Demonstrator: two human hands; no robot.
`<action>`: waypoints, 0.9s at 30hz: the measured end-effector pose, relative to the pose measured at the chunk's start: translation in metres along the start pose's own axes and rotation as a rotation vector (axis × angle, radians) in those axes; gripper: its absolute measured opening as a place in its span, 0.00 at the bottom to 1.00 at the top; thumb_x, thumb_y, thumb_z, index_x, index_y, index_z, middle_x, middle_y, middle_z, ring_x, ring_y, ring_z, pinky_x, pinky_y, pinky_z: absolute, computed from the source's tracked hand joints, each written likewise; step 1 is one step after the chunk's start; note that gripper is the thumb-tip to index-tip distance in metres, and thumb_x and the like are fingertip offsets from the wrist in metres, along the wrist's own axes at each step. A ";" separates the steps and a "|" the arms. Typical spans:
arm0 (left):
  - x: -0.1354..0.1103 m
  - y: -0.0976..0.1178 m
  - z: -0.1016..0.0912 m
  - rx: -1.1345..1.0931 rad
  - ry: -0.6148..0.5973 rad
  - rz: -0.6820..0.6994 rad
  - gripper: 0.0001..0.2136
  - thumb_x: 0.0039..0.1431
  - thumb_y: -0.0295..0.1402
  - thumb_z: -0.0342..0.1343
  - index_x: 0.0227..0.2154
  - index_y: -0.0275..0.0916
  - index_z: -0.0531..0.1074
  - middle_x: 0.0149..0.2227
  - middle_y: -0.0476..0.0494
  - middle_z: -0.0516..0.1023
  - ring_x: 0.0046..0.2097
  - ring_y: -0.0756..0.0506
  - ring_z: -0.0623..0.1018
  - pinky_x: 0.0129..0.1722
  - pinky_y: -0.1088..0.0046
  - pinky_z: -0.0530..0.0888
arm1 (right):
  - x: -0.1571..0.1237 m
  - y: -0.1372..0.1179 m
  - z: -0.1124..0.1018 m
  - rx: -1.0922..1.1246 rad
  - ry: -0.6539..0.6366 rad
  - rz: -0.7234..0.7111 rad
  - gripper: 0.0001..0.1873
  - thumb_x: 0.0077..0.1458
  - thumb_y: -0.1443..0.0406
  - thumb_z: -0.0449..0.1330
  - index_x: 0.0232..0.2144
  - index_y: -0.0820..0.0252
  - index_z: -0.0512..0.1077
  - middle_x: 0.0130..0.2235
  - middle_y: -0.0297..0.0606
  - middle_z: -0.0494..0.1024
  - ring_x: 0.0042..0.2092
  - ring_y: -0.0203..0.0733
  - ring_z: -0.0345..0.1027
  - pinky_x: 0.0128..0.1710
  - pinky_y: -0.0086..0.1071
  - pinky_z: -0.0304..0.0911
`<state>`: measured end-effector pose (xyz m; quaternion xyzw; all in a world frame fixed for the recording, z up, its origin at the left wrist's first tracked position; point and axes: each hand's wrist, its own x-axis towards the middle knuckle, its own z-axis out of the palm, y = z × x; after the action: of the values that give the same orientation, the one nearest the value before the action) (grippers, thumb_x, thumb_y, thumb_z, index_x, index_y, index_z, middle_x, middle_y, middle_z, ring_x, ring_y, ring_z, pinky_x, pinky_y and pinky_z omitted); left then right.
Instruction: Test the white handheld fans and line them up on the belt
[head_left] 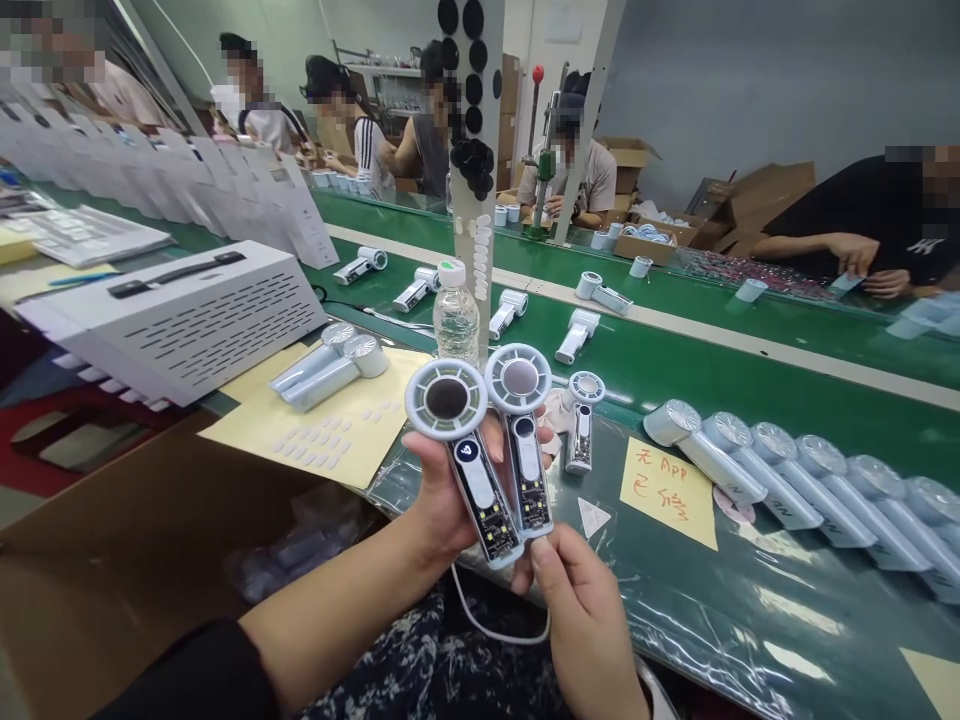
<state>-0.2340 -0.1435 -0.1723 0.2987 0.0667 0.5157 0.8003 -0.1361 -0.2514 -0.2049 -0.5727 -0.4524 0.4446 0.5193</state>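
My left hand (439,495) grips two small handheld fans side by side, both upright with their round heads up. The left fan (459,440) has a dark centre and a lit display on its open handle. On the right fan (521,430) the circuit board shows bare. My right hand (581,605) pinches the bottom end of the fans, where a white cable (487,625) hangs down. A third small fan (581,425) lies on the bench just behind them.
A row of pale blue fans (802,470) lies at the right, beside a yellow handwritten note (670,490). Two more fans (330,365) rest on yellow paper with small pads. A water bottle (456,315), a white perforated box (176,315), the green conveyor (675,350) and several seated people are beyond.
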 end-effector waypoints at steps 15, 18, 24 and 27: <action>0.003 0.007 0.002 0.027 0.045 -0.001 0.24 0.48 0.57 0.62 0.30 0.38 0.74 0.47 0.39 0.79 0.46 0.39 0.80 0.44 0.65 0.78 | 0.009 -0.005 -0.027 -0.174 0.088 -0.310 0.16 0.64 0.59 0.51 0.24 0.56 0.64 0.46 0.39 0.75 0.48 0.49 0.67 0.46 0.40 0.61; -0.002 0.007 0.006 0.012 -0.019 -0.032 0.22 0.48 0.55 0.62 0.29 0.37 0.74 0.45 0.38 0.78 0.44 0.39 0.79 0.43 0.66 0.78 | 0.015 -0.003 -0.037 -0.430 0.371 -0.190 0.11 0.63 0.56 0.52 0.37 0.54 0.70 0.57 0.45 0.68 0.58 0.57 0.61 0.48 0.49 0.61; -0.009 0.004 0.012 -0.070 -0.123 -0.207 0.23 0.48 0.56 0.62 0.27 0.38 0.72 0.46 0.37 0.77 0.45 0.39 0.78 0.44 0.66 0.76 | 0.027 0.000 -0.045 -0.650 0.372 -0.277 0.15 0.62 0.59 0.50 0.48 0.55 0.68 0.56 0.49 0.67 0.60 0.58 0.58 0.52 0.55 0.60; -0.011 0.004 0.012 -0.068 -0.135 -0.194 0.23 0.48 0.57 0.61 0.26 0.38 0.71 0.37 0.40 0.77 0.43 0.37 0.78 0.46 0.61 0.75 | 0.040 -0.006 -0.041 -0.706 0.231 -0.341 0.11 0.61 0.61 0.52 0.42 0.58 0.71 0.51 0.49 0.71 0.56 0.57 0.61 0.52 0.54 0.60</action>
<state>-0.2370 -0.1570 -0.1625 0.2974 0.0238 0.4165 0.8588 -0.0887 -0.2196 -0.1979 -0.6786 -0.6044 0.1023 0.4045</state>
